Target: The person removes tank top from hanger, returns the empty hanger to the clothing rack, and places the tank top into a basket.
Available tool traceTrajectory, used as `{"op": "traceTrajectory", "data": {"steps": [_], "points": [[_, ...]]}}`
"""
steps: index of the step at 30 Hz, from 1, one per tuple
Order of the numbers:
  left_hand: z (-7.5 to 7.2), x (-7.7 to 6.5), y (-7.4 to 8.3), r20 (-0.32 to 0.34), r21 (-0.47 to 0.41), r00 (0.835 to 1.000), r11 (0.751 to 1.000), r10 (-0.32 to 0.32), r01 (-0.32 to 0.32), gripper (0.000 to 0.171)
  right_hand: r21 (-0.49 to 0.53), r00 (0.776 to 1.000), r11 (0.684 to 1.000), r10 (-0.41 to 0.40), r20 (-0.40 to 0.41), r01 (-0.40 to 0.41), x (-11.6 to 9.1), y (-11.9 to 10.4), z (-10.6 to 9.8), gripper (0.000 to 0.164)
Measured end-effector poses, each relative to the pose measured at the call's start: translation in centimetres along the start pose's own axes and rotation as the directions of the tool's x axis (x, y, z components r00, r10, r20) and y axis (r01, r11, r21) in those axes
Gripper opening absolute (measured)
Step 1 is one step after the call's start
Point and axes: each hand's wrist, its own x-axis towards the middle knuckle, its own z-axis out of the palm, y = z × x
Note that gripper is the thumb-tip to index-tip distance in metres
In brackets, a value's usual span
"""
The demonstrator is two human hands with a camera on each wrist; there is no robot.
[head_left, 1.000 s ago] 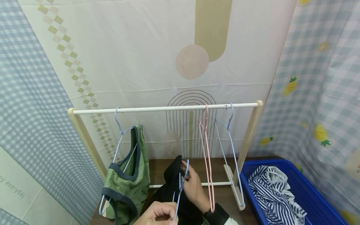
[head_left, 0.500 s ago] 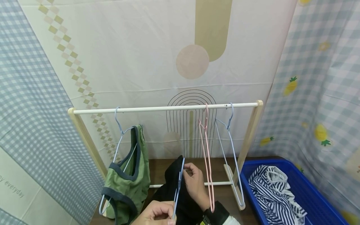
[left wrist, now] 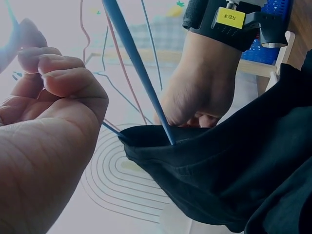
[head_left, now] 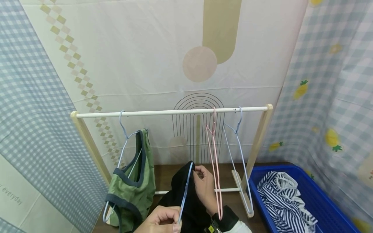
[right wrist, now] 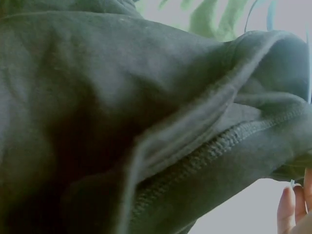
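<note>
My left hand (head_left: 161, 220) pinches a slim blue hanger (head_left: 185, 194) near the bottom of the head view. The hanger's far end meets the top edge of a black garment (head_left: 176, 187). At that edge, the fingers of my right hand (head_left: 205, 189) pinch the cloth, just right of the hanger. From the left wrist, the blue hanger (left wrist: 136, 63) runs down into the opening of the black garment (left wrist: 219, 170), with my right hand (left wrist: 200, 87) behind the rim. A stitched seam of the garment (right wrist: 195, 168) fills much of the right wrist view.
A white-barred rack (head_left: 163, 113) carries a green sleeveless top (head_left: 135, 181) on a blue hanger at left. A pink hanger (head_left: 215, 161) and another blue hanger (head_left: 242, 161) hang at right. Beside it, a blue basket (head_left: 329, 197) holds a striped garment (head_left: 282, 197).
The held hanger's far end has swung from the right hand's fingers to the black garment's top edge. My right hand has shifted slightly right, and my left hand a little left.
</note>
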Motion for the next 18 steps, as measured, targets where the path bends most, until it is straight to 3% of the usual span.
{"op": "traceTrajectory", "data": {"steps": [8,13,18], "points": [[-0.8,-0.4,0.6,0.001,0.079,0.999,0.995,0.052,-0.052,0.018,-0.037,0.988,0.996,0.079,-0.133,-0.084,1.3,-0.5,-0.3,0.008],[-1.5,-0.5,0.8,0.016,0.185,0.989,0.971,0.15,-0.15,0.02,0.01,0.966,0.979,0.202,-0.162,-0.203,2.0,0.2,-1.1,0.012],[-2.0,-0.5,1.0,0.047,0.216,0.975,0.951,0.217,-0.222,0.019,-0.008,0.957,0.979,0.198,-0.213,-0.205,2.5,2.1,-1.9,0.013]]}}
